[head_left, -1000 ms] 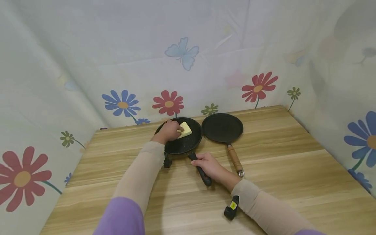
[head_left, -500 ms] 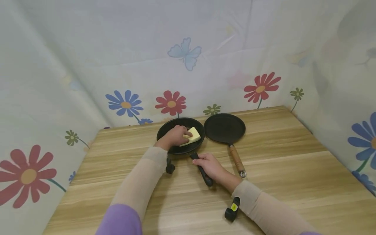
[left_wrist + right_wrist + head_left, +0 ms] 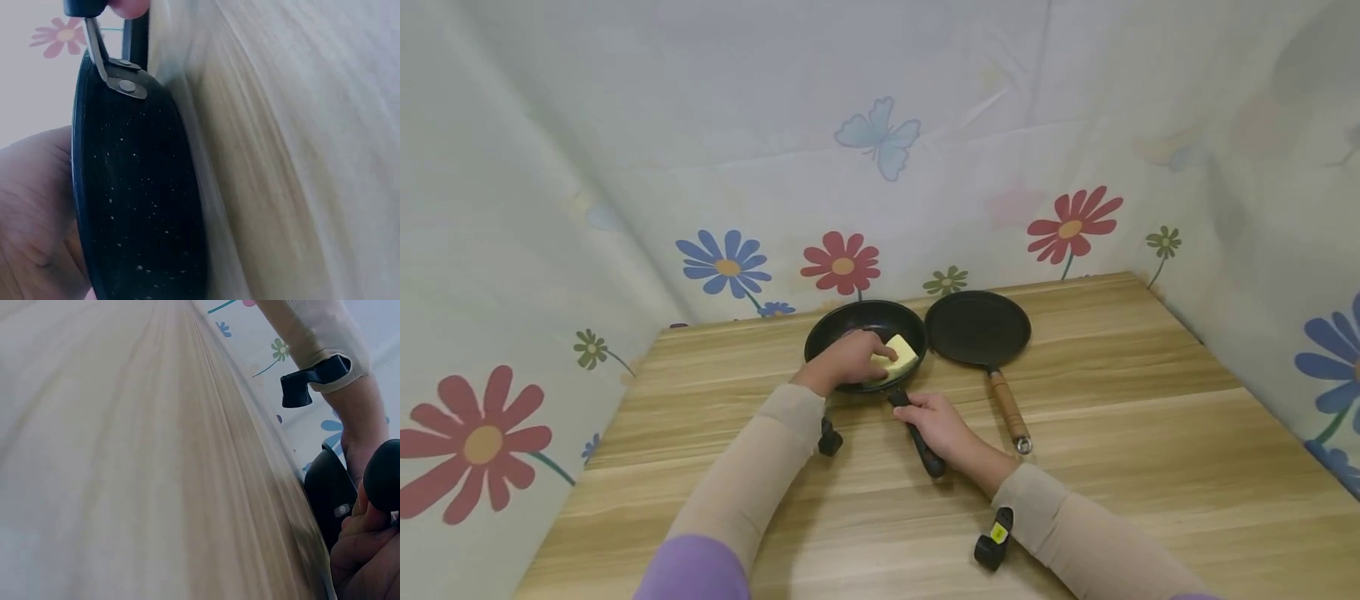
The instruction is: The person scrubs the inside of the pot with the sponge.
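A black frying pan [image 3: 842, 323] stands on the wooden table, its dark speckled outer wall [image 3: 144, 206] close up in the left wrist view. Inside it, against the near right part, is a pale yellow sponge [image 3: 906, 353]. My left hand [image 3: 848, 360] holds this sponge from the left side, reaching over the rim; the fingertips are partly hidden. My right hand [image 3: 942, 427] grips the pan's black handle [image 3: 931, 460] near the pan end, thumb on top. In the right wrist view the right hand [image 3: 369, 556] shows curled fingers around the handle.
Right beside the pan lies a flat black griddle pan [image 3: 977, 327] with a wooden handle [image 3: 1009, 404]. A curtain [image 3: 760, 150] printed with flowers rises behind the table [image 3: 1112, 433]. Black camera mounts [image 3: 992, 542] hang at both wrists.
My left hand and the sponge have slid from the pan's middle to the right and nearer, toward the handle side. My right hand keeps its grip on the handle. The view has shifted slightly.
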A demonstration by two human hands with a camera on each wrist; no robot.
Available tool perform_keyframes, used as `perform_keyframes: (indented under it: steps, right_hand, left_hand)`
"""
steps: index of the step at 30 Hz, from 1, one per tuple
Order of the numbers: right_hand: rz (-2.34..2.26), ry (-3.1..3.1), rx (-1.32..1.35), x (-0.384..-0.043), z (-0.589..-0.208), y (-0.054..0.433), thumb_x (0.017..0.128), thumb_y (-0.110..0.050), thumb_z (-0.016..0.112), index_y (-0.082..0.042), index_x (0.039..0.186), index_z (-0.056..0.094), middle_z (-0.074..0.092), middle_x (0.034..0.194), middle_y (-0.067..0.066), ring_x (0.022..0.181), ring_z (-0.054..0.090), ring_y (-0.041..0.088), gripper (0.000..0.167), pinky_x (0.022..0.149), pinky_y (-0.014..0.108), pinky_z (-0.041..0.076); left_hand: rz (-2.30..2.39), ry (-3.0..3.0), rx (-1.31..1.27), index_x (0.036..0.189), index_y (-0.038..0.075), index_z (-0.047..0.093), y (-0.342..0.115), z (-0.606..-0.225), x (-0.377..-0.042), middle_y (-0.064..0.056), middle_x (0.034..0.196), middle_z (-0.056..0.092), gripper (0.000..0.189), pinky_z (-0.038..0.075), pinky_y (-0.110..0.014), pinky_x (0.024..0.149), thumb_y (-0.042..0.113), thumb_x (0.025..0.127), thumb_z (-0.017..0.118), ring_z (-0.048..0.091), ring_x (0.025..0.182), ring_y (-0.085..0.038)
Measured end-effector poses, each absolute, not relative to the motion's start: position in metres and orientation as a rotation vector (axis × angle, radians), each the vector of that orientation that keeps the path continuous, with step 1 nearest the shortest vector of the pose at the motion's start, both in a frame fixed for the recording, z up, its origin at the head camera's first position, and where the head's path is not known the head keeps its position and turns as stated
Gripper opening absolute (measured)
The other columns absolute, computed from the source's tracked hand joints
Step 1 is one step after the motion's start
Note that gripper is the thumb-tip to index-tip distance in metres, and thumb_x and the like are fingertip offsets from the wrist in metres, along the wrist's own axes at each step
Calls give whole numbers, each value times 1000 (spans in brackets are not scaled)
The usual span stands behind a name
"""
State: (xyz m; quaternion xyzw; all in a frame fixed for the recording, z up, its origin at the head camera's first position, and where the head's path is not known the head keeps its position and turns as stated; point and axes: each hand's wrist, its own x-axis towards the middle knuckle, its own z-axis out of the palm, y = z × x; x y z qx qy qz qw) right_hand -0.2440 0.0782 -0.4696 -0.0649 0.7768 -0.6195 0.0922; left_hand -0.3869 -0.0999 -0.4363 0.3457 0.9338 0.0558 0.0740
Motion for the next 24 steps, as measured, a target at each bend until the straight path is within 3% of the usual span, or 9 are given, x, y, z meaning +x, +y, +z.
perform_keyframes:
  steps: [4,7,12,19,24]
  right_hand:
    - [-1846,2262,-214,-244,-471,81,98,-21,60,1,127,68,67,124,15,97,55,20,38,83,31,43]
    - [-1853,2244,-220,-244,-471,83,99,-21,59,1,130,67,65,129,15,103,55,20,39,88,32,43]
    - [-1869,2251,-239,-243,-472,86,99,-19,58,4,129,66,64,129,19,101,54,19,39,86,30,43]
    - [-1879,2249,-298,-240,-474,85,98,-18,59,5,125,68,66,113,16,89,52,18,37,80,29,42]
    - [-1864,2241,-276,-239,-472,86,99,-21,59,0,131,66,64,128,15,105,55,21,40,92,37,44]
  left_hand:
    - [29,2834,1038,123,25,74,-98,-434,-386,-1,115,70,33,49,-37,96,23,90,72,61,103,-18]
    - [1,2849,1010,123,27,74,-98,-433,-387,-2,116,67,35,48,-38,95,20,89,73,59,107,-20]
    - [36,2870,982,124,26,73,-99,-434,-396,-4,122,66,36,47,-41,99,21,89,74,58,115,-25]
    - [-12,2963,851,128,24,71,-116,-438,-414,-8,115,63,38,47,-46,99,21,90,74,58,108,-31]
    - [-8,2979,898,126,20,72,-122,-436,-425,-10,109,65,38,48,-45,97,17,88,74,60,100,-30]
